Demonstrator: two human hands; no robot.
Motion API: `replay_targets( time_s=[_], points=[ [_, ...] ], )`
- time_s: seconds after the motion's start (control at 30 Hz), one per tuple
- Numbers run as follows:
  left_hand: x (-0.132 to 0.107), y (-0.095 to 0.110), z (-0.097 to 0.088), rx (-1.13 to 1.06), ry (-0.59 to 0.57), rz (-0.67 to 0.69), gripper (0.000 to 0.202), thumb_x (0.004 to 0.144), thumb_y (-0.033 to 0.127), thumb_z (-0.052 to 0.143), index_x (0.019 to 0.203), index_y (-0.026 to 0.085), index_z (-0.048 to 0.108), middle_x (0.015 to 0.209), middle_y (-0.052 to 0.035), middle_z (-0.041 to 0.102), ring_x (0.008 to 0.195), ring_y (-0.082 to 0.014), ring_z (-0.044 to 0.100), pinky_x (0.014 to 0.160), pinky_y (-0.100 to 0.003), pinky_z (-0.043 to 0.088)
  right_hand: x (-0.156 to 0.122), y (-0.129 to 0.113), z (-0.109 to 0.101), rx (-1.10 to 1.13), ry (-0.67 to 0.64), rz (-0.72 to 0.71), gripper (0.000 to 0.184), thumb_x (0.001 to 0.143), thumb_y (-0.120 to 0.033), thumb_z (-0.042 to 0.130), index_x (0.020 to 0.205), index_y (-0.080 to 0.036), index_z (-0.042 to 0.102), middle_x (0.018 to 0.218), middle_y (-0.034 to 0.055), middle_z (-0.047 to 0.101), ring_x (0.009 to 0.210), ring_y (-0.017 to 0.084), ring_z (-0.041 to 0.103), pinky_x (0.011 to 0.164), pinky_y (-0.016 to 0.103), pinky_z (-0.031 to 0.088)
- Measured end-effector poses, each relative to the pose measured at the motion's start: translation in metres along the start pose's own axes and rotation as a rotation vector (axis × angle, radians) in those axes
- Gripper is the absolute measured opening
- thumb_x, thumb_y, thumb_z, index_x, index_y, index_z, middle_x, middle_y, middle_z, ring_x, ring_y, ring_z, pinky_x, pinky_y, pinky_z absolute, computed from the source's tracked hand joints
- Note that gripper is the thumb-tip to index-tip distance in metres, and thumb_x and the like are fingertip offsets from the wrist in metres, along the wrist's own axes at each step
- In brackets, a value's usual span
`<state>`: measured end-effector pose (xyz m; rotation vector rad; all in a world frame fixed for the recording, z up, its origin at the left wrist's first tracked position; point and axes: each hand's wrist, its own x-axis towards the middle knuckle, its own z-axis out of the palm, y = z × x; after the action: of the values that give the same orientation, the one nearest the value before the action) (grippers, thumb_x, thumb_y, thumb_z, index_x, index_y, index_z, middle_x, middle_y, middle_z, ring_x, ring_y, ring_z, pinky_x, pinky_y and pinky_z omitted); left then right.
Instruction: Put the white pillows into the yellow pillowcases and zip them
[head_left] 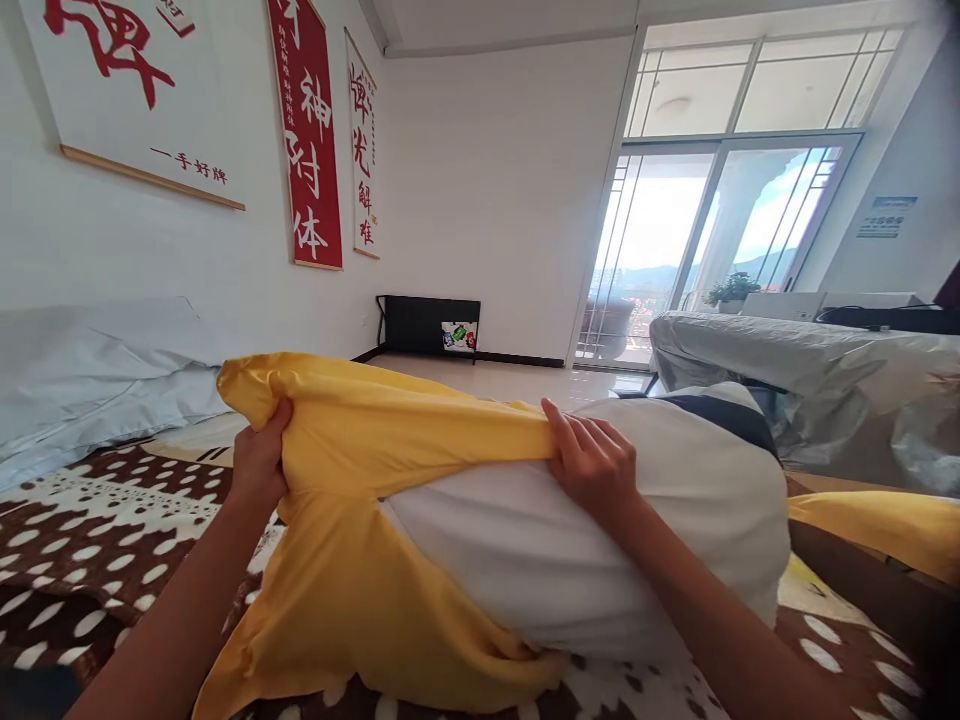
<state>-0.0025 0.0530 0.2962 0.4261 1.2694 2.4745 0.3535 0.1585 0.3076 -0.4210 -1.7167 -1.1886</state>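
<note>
A yellow pillowcase [360, 590] is pulled partway over a plump white pillow [480, 545] that lies across the bed in front of me. My left hand [262, 455] grips the pillowcase near its far left corner, thumb on top of the cloth. Farther right, my right hand [596, 455] has its fingers closed over the upper edge of the pillowcase's opening, against the pillow. The right part of the pillow is bare, with a dark band [724, 415] near its far right corner. Between my hands the yellow cloth is drawn taut.
A brown blanket [67, 540] with white spots covers the bed. Pale grey bedding [105, 370] lies at left. Another yellow cloth [892, 525] is at right. Beyond stand a plastic-covered table [810, 350], a black folded frame [420, 325] by the wall and sliding glass doors [675, 240].
</note>
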Motion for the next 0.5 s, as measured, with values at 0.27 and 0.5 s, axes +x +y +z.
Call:
replay_targets(
  time_s=[0.27,0.5],
  points=[
    [-0.025,-0.019,-0.01,-0.097,0.091,0.187,0.039,0.061,0.036,0.081,0.089,0.013,0.069,0.094,-0.0036,0.068,0.071,-0.012,0.059,0.059,-0.021,0.053,0.005,0.035,-0.008,0.464,-0.616,0.072,0.03,0.093,-0.029,0.043,0.119,-0.018,0.055,0.12,0.0094,0.065,0.103,0.022,0.061,0.094,0.041,0.037],
    [-0.058,0.013,-0.028,0.044,0.227,0.368,0.057,0.057,0.05,0.081,0.102,0.015,0.07,0.105,-0.0067,0.07,0.101,-0.0233,0.061,0.078,-0.031,0.056,0.008,0.03,-0.02,0.295,-0.673,-0.008,0.036,0.087,-0.04,0.054,0.115,-0.016,0.055,0.101,0.0104,0.067,0.092,0.026,0.059,0.083,0.038,0.036]
  ],
)
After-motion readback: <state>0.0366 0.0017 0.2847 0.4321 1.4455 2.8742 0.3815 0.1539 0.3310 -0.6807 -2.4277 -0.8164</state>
